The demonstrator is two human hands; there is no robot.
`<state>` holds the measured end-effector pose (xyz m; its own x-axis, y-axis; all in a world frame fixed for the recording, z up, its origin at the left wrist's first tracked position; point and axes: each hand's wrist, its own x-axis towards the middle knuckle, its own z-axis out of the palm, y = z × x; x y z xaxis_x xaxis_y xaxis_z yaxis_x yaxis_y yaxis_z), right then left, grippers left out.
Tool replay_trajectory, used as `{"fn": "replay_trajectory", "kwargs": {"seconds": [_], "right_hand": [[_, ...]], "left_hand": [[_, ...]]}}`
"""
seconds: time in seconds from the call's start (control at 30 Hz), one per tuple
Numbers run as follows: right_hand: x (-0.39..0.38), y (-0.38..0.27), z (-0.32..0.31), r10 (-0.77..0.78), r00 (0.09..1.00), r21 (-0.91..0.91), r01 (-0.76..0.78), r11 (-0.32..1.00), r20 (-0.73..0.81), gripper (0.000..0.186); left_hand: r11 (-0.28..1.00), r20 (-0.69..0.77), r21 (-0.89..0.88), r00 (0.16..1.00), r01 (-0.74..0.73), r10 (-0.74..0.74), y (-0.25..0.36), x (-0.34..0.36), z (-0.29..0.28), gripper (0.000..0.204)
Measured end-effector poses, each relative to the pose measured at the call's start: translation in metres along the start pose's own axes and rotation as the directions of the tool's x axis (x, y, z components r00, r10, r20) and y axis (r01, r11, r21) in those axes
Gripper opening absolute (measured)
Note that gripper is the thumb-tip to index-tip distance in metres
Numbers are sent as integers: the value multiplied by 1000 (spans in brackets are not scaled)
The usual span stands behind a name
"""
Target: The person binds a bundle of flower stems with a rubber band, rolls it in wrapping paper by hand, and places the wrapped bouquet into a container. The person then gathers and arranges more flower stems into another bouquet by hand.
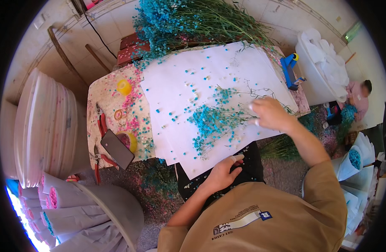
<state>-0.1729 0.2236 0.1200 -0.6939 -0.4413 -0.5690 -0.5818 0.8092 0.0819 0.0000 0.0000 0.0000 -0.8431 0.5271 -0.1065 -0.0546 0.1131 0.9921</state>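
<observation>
Sprigs of blue-dyed baby's breath lie spread on white paper sheets, their stems pointing right. At those stems is my right hand, fingers curled about them and slightly blurred, with white wraps on two digits. My left hand rests over my dark-clothed lap, just below the paper's near edge. Its fingers are loosely bent, the thumb is apart, and nothing shows in it. One finger there also wears a white wrap. Loose blue and whitish blossoms are scattered over the paper.
A large blue bunch lies along the table's far edge. A blue tape dispenser stands far right. At left are yellow tape, a phone and red-handled pruners. A bin holds wrapped bouquets; another person sits far right.
</observation>
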Motion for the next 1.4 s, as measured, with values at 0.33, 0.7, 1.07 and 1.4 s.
{"fn": "replay_trajectory", "kwargs": {"seconds": [0.33, 0.7, 1.07, 1.4], "right_hand": [[-3, 49, 162, 343, 727, 420, -83, 904, -595, 57], [-17, 1, -1, 211, 834, 826, 543, -147, -511, 47], [-42, -10, 155, 322, 927, 967, 235, -95, -193, 20], [-47, -36, 169, 493, 866, 798, 357, -485, -88, 14]], "left_hand": [[1000, 67, 5, 997, -27, 27, -4, 8, 43, 46], [839, -115, -544, 989, 19, -97, 41, 71, 51, 68], [858, -150, -483, 949, 176, -279, 4, 91, 61, 39], [386, -12, 855, 731, -347, 682, 57, 56, 75, 33]]}}
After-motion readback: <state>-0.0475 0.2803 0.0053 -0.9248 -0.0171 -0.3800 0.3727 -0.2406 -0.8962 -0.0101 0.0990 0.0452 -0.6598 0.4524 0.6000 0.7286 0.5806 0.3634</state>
